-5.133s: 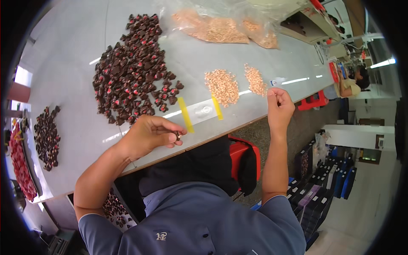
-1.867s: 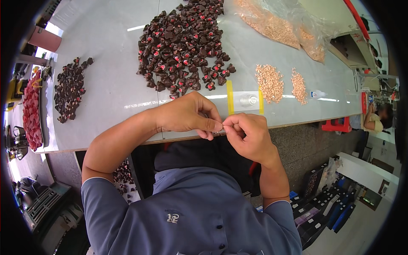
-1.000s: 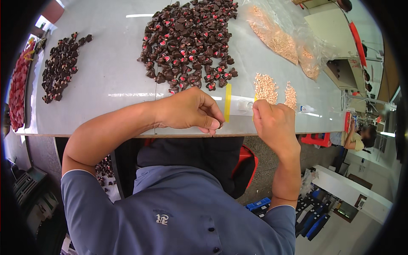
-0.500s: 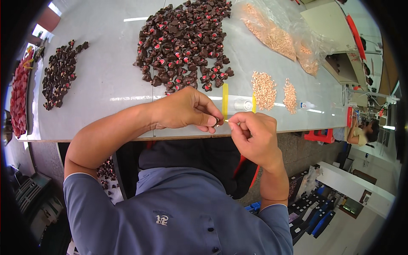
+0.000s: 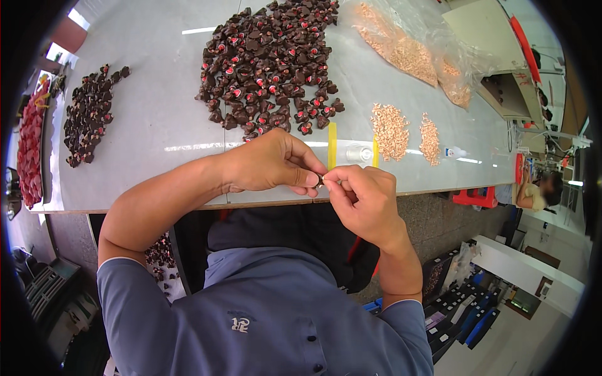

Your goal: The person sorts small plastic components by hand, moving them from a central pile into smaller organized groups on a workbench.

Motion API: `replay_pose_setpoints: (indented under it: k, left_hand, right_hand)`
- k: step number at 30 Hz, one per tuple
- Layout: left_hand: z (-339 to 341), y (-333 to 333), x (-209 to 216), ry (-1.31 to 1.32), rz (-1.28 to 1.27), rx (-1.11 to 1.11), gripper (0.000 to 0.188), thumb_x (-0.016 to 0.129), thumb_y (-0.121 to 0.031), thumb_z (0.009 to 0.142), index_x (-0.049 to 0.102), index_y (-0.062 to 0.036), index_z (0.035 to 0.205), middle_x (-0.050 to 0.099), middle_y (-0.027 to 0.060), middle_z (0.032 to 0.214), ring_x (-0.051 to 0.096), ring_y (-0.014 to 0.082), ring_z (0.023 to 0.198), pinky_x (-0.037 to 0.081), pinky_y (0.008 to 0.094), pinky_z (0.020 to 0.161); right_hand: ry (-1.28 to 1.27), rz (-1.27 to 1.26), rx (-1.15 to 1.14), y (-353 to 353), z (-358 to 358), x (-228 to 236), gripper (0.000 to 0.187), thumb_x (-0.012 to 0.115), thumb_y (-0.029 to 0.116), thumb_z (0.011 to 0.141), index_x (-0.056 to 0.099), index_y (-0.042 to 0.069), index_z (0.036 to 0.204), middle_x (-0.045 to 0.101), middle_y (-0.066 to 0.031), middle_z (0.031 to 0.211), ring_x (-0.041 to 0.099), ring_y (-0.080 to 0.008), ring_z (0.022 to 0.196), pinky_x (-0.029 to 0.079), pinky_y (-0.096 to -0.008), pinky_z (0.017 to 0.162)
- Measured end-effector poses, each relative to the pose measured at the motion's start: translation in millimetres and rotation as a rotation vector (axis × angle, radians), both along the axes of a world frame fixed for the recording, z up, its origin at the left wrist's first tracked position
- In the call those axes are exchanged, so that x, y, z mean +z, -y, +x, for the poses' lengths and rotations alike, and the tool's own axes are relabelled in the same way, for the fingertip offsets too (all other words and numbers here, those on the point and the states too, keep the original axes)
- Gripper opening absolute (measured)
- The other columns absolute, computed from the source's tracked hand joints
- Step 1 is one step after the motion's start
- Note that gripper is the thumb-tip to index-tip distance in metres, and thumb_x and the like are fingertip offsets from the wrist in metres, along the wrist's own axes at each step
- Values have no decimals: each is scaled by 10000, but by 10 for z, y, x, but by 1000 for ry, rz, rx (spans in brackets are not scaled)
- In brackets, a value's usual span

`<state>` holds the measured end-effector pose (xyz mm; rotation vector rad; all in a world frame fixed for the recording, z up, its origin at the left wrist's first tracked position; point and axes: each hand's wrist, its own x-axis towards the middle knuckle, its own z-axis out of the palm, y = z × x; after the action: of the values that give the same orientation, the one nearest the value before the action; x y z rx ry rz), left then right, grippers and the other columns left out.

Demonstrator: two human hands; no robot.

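My left hand (image 5: 273,164) is closed, pinching a small dark brown figure piece (image 5: 319,182) between thumb and fingertips just above the table's near edge. My right hand (image 5: 367,195) is closed too. Its thumb and forefinger pinch at the right side of that dark piece, and a small pale piece seen there earlier is now mostly hidden by the fingertips. Beyond my hands lies a large heap of similar dark brown pieces (image 5: 269,69), some with red spots. Right of it are two small piles of pale beige pieces, a wider one (image 5: 390,131) and a narrower one (image 5: 429,139).
A clear round container (image 5: 359,154) stands between yellow tape strips (image 5: 332,145). Clear bags of beige pieces (image 5: 407,56) lie at the far right. Another dark pile (image 5: 89,116) and red pieces (image 5: 31,144) are at left. A person (image 5: 538,193) sits at far right.
My right hand has moved slightly left, bringing its fingertips and the small pale piece up against the dark figure piece. My left hand has stayed nearly in place.
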<state>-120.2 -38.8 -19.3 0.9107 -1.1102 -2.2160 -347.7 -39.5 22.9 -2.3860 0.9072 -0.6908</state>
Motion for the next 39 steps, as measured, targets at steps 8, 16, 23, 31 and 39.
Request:
replay_pose_setpoints:
  k: [8, 16, 23, 31, 39]
  left_hand:
    - [37, -23, -4, -2, 23, -27, 189, 724, -46, 925, 716, 66, 1077, 744, 142, 987, 744, 197, 871, 600, 294, 790]
    - [51, 17, 32, 8, 42, -46, 207, 745, -51, 907, 721, 50, 1086, 746, 159, 1021, 744, 197, 865, 594, 292, 776]
    - [54, 76, 81, -84, 34, 3, 204, 737, -84, 921, 722, 28, 1091, 732, 204, 1125, 739, 191, 884, 562, 257, 710]
    - [213, 39, 350, -64, -91, 102, 232, 731, -64, 916, 693, 20, 1129, 708, 155, 1185, 729, 186, 937, 538, 256, 660]
    - [1289, -108, 125, 1339, -1122, 854, 461, 766, -119, 841, 609, -44, 1268, 723, 77, 1051, 682, 215, 913, 534, 339, 743]
  right_hand:
    - [71, 483, -163, -12, 2, 3, 157, 748, 62, 911, 605, 5, 943, 614, -15, 660, 528, -44, 585, 415, -222, 529]
    - [175, 543, -156, -46, 13, -77, 183, 719, 89, 949, 554, 12, 931, 621, -12, 704, 551, -33, 621, 417, -195, 558]
    - [732, 345, -535, 26, -529, -299, 126, 590, 135, 1028, 545, 31, 971, 516, 23, 681, 436, -30, 552, 339, -198, 504]
    - [730, 99, -831, 118, -924, -790, 107, 596, 129, 1020, 571, 30, 987, 510, 37, 701, 415, -28, 562, 314, -201, 500]
    - [648, -17, -764, 164, -1044, -1057, 127, 599, 141, 1026, 581, 30, 967, 508, 58, 777, 387, -12, 623, 297, -191, 534]
